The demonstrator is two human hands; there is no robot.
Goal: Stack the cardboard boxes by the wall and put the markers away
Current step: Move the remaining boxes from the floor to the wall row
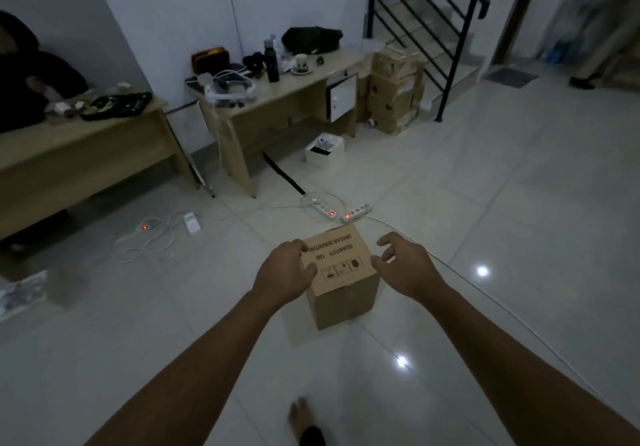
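Note:
A brown cardboard box [341,265] with black print on its top stands on the white tiled floor in front of me. My left hand [285,272] reaches its top left edge, fingers curled over the rim and thumb on the top face. Fingers spread, my right hand [403,262] hovers at the box's right edge, its thumb close to the corner. Neither hand has closed around the box. A stack of similar cardboard boxes [394,92] stands against the wall beside the staircase. I cannot make out any markers.
Two white power strips [341,212] with lit switches and loose cables lie just beyond the box. Two wooden desks [277,99] loaded with items line the back wall. A small white open box [323,151] sits on the floor. My bare foot [304,421] shows below.

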